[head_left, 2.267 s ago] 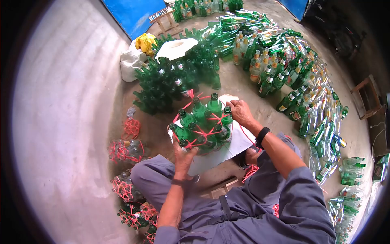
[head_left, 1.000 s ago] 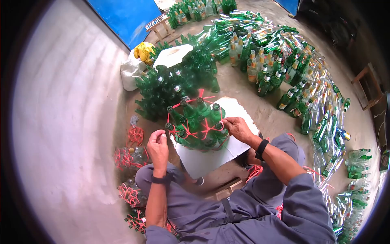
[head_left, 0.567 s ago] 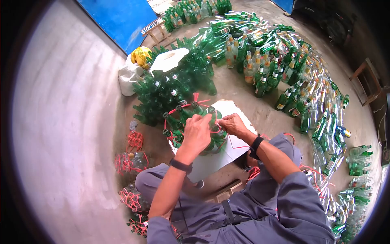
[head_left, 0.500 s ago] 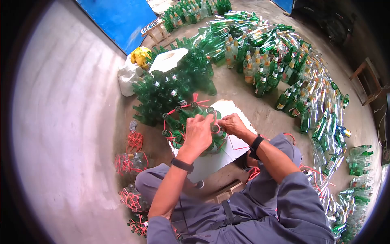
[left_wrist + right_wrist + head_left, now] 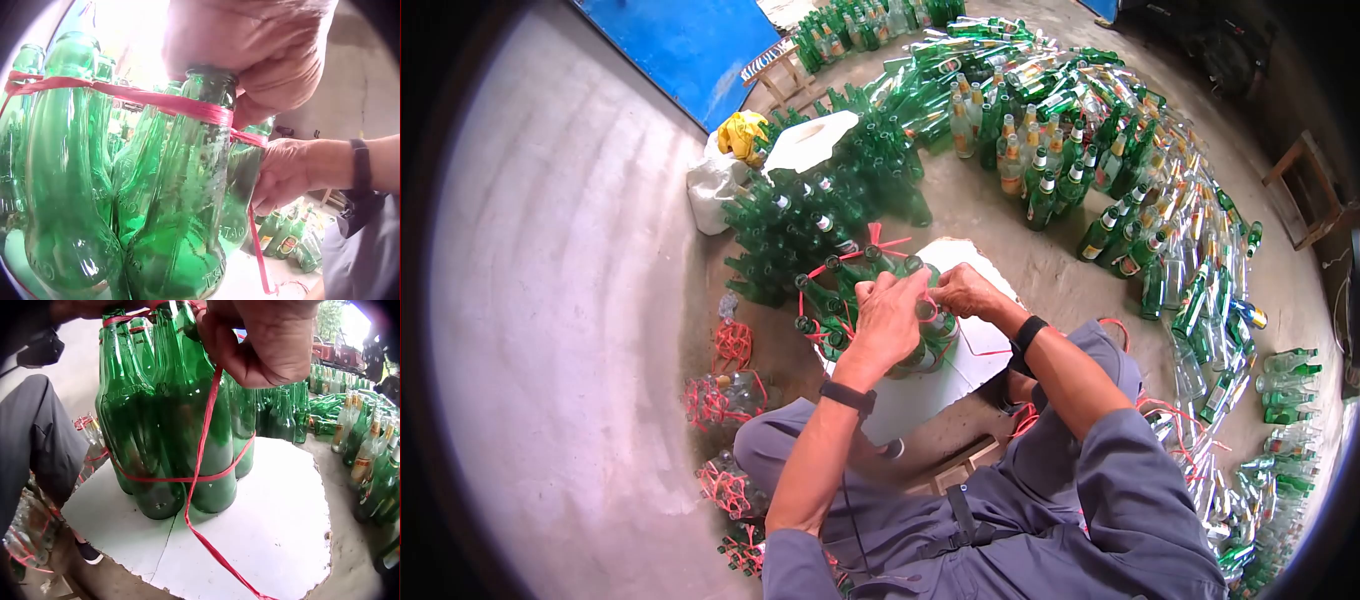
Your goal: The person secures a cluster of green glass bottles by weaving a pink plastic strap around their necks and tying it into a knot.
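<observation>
A bundle of green glass bottles [image 5: 140,425] stands upright on a white board [image 5: 275,506]. Red plastic twine [image 5: 156,99] runs around the necks, and another loop circles the bottles lower down. My left hand [image 5: 890,318] is over the near necks, its curled fingers pinching the twine beside a bottle mouth; its fingertips are partly hidden. Close beside it, my right hand [image 5: 966,292] pinches the twine at the right side of the bundle. From the right fingers [image 5: 234,359] a loose tail of twine hangs down across the bottles onto the board.
Many green bottles [image 5: 800,220] stand beyond the bundle, a white sheet [image 5: 810,142] on top. Bottles, standing and lying, curve along the right [image 5: 1190,240]. Twine-tied bottle bundles [image 5: 725,395] lie on the left by the wall. A wooden frame [image 5: 1305,190] leans at far right.
Both hands first held the bundle, which has since turned. The left hand let go, drew back left, then came over the necks to meet the right hand at the twine.
</observation>
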`<state>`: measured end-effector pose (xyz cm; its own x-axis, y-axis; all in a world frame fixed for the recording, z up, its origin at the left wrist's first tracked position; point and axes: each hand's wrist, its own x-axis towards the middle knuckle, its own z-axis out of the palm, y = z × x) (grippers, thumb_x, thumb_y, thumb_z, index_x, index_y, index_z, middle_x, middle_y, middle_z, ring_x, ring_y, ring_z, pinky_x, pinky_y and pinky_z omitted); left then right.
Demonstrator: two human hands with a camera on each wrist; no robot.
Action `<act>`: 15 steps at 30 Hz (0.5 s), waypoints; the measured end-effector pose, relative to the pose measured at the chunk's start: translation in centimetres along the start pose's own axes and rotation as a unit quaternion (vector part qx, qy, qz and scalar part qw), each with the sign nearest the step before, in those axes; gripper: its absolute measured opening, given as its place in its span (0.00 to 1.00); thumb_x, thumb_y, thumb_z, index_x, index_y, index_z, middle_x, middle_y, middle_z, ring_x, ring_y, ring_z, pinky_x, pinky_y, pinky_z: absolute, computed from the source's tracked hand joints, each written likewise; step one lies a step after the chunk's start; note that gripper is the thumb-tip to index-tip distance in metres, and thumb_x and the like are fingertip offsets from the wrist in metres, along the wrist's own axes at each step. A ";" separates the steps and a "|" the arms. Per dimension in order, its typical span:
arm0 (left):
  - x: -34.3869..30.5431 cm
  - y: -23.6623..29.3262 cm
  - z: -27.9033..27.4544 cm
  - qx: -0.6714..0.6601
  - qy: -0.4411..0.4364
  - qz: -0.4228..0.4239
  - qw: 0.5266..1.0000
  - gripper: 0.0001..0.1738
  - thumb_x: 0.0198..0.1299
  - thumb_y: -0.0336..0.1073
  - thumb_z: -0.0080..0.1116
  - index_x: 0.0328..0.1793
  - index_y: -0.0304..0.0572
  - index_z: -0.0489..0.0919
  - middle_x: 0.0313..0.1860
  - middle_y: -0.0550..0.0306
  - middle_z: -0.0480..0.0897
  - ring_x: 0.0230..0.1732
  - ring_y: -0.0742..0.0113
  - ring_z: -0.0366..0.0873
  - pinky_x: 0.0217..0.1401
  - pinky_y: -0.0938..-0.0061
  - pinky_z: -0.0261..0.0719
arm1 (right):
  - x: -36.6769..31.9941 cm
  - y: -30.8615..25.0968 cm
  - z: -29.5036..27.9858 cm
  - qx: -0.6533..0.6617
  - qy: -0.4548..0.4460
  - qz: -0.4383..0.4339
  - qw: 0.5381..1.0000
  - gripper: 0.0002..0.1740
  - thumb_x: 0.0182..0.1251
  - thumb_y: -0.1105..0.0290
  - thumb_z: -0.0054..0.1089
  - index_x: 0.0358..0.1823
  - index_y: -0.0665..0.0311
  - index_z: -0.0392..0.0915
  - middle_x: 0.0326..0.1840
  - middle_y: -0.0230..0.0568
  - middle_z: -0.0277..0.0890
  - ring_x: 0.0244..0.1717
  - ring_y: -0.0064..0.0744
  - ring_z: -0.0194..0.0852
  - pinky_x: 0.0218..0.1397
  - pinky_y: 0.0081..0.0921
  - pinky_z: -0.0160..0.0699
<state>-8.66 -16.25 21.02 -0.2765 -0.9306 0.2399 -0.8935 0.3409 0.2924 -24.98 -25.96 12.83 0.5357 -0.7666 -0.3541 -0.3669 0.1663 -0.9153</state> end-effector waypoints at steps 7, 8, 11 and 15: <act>0.2 -0.1 -0.6 0.015 0.009 0.009 1.000 0.30 0.52 0.22 0.60 0.64 0.51 0.80 0.45 0.66 0.85 0.51 0.61 0.75 0.58 0.57 0.60 | -0.8 -1.2 -0.9 -0.017 -0.026 -0.006 1.000 0.23 0.62 0.54 0.73 0.19 0.65 0.79 0.15 0.28 0.68 0.17 0.19 0.64 0.18 0.25 0.61; 0.2 -0.1 -0.7 0.018 0.020 0.011 1.000 0.29 0.51 0.23 0.60 0.62 0.50 0.81 0.43 0.65 0.85 0.51 0.61 0.76 0.59 0.57 0.60 | -0.7 -1.1 -0.9 -0.047 -0.012 -0.029 0.998 0.22 0.62 0.57 0.72 0.19 0.66 0.80 0.15 0.28 0.68 0.17 0.19 0.65 0.19 0.25 0.61; 0.1 -0.2 -0.9 0.018 0.047 0.010 0.999 0.25 0.51 0.24 0.62 0.57 0.49 0.82 0.39 0.65 0.84 0.49 0.60 0.76 0.62 0.55 0.59 | 0.0 -0.5 -1.0 -0.091 0.001 -0.066 0.994 0.19 0.58 0.58 0.72 0.24 0.69 0.83 0.17 0.38 0.73 0.20 0.25 0.69 0.26 0.33 0.69; -0.1 -0.2 -2.3 0.043 0.103 0.014 0.994 0.20 0.49 0.26 0.64 0.50 0.47 0.82 0.34 0.64 0.83 0.47 0.58 0.76 0.65 0.55 0.59 | -0.9 -2.2 -1.4 -0.146 0.002 -0.109 0.983 0.17 0.56 0.60 0.69 0.29 0.71 0.85 0.19 0.49 0.76 0.22 0.32 0.72 0.34 0.39 0.77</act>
<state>-7.65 -15.88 23.11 -0.2316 -0.8705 0.4342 -0.9157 0.3457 0.2046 -25.75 -26.49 15.49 0.6224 -0.7673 -0.1544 -0.4474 -0.1868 -0.8746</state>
